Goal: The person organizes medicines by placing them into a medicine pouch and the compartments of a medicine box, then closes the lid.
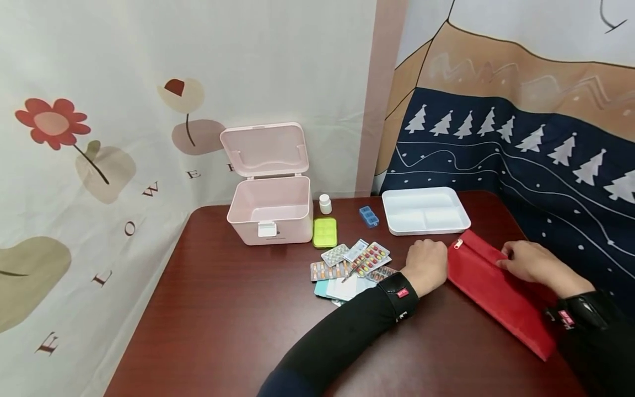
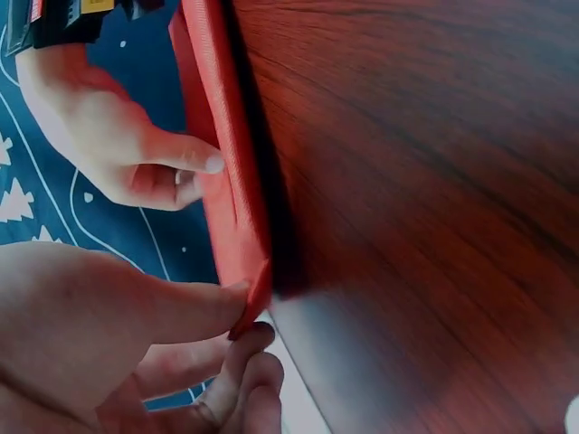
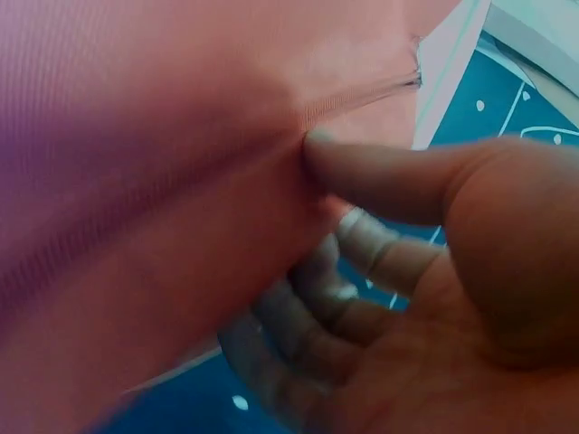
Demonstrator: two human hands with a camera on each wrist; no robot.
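A red zippered pouch (image 1: pixel 488 289) is held at a slant over the table's right side. My left hand (image 1: pixel 426 266) pinches one of its corners between thumb and fingers, plainly seen in the left wrist view. Along the far long edge, my right hand (image 1: pixel 538 266) pinches the fabric, its thumb lying by the zipper (image 3: pixel 154 185) in the right wrist view. The zipper pull (image 1: pixel 458 243) sits at the pouch's upper end, close to my left hand. Whether anything is inside the pouch cannot be seen.
Left of my left hand lie several blister packs (image 1: pixel 369 259) on pale cards. Behind are a lidded pink box (image 1: pixel 270 209) standing open, a white bottle (image 1: pixel 325 204), a green case (image 1: pixel 324 232), a blue pill case (image 1: pixel 369 216) and a white divided tray (image 1: pixel 424 212).
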